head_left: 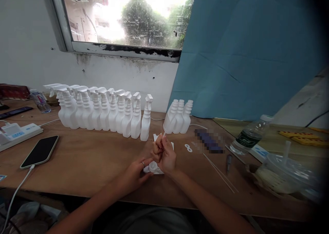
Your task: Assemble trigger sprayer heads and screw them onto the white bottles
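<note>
Steady the white plastic part, gripped by the left hand over the near side of the desk, and guide the thin tube, pinched in the right hand, without bending it.

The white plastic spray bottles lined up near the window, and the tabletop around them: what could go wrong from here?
The upright white plastic spray bottles stand close together, so one knock might topple several. The loose, thin white stick-like pieces on the brown tabletop could roll away. The white cable hangs over the front edge; a snag might drag down the black-screened phone.
</note>
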A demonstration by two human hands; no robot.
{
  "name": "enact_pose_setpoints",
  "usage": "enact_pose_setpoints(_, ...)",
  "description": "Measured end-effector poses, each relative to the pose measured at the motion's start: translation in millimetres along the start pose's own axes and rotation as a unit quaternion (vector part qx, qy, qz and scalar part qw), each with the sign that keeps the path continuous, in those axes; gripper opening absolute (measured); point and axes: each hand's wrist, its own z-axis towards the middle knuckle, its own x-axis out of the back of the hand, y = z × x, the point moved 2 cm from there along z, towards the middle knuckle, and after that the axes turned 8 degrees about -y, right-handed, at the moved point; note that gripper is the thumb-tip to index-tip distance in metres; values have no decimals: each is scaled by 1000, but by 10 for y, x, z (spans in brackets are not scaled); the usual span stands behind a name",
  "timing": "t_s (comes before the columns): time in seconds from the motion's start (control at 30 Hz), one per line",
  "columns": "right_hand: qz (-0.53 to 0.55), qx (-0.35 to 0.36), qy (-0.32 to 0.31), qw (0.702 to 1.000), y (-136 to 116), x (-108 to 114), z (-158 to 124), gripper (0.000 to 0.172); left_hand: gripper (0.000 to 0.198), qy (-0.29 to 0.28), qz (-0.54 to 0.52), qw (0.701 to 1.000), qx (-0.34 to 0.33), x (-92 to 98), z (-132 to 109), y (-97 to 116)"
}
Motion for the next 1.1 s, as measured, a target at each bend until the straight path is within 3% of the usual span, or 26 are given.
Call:
enact_pose_setpoints(0.27,0,-18,-18,1000,62,-24,-12,52,34,-3,-23,1000,3,12,1,34)
enact_pose_setpoints(0.63,-7,-42,5,999,162,-19,-39,57,21,-12,-38,999,29,23,0,27)
enact_pose_setpoints(0.93,-54,-80,9,995,295,-6,-56,52,15,8,-95,995,12,5,17,27)
enact_pose_setpoints(1.1,-88,-56,0,995,71,43,-60,51,24,-11,-65,998,24,43,24,113)
